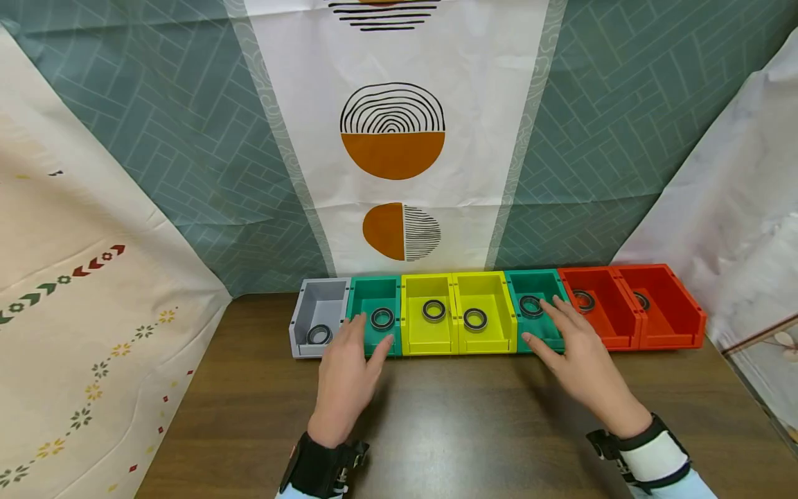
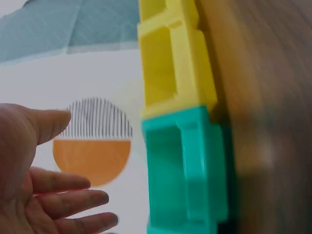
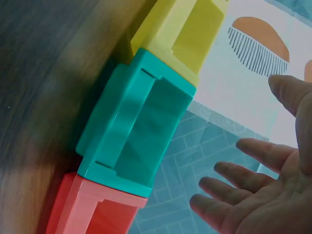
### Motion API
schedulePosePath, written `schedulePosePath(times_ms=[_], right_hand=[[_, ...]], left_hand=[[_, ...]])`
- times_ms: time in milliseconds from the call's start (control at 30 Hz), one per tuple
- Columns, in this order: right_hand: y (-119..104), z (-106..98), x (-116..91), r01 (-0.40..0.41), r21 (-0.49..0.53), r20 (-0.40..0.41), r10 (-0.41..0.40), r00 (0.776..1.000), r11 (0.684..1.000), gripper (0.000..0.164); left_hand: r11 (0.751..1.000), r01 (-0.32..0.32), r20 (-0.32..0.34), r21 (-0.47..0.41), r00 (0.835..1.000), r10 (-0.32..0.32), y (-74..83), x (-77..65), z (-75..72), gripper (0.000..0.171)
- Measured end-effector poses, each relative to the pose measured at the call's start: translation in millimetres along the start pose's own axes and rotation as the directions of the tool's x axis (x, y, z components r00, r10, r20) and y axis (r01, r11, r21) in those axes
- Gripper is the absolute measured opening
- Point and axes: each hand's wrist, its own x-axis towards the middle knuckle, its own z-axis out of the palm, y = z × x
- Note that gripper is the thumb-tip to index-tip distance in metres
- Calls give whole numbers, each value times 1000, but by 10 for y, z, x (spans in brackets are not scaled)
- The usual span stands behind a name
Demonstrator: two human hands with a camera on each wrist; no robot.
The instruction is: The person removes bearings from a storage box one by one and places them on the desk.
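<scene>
A row of coloured bins stands along the back of the table, each with a dark ring-shaped bearing in it. My left hand hovers with fingers spread in front of the left green bin and grey bin; their bearings lie flat or lean inside. My right hand is stretched before the right green bin, its fingertips near the bearing there. Neither hand holds anything. Two yellow bins sit between the hands, with bearings inside.
Two red bins end the row at the right, a bearing in each. Brown wooden table lies in front. Patterned cloth hangs behind the row, and pale cloths hang at the sides.
</scene>
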Motion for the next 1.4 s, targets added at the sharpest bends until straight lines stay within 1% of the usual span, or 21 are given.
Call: schedulePosePath(times_ms=[100,200,300,433,533,633,833,1033,1200,1400], right_hand=[[-11,-24,12,-19,35,-22,19,1000,999,72],[-15,-48,24,-38,60,-31,40,999,997,71],[-11,-75,30,-55,73,-34,58,998,996,71],[6,-99,43,-72,86,-40,75,996,994,71],[24,-106,53,-75,98,-44,80,996,992,69],[39,-105,58,-77,103,-44,82,996,992,68],[73,-100,63,-76,103,-44,81,996,992,67],[117,-105,77,-73,94,-56,79,995,993,64],[140,-109,83,-80,86,-67,85,994,993,62],[192,-106,84,-103,89,-93,111,989,991,51]], left_hand=[[998,33,-5,-51,999,-34,146,53,17,65],[995,54,17,-79,998,-53,282,101,57,65],[994,36,25,-104,999,-34,406,133,109,65],[987,-18,27,-160,999,23,538,162,215,60],[982,-22,61,-188,998,34,624,196,310,59],[982,-2,101,-188,995,21,700,238,406,64],[976,26,173,-217,985,12,799,313,590,64],[974,54,238,-221,971,0,865,377,743,54],[975,54,257,-216,966,4,912,412,813,46],[971,59,269,-232,963,6,942,435,892,41]])
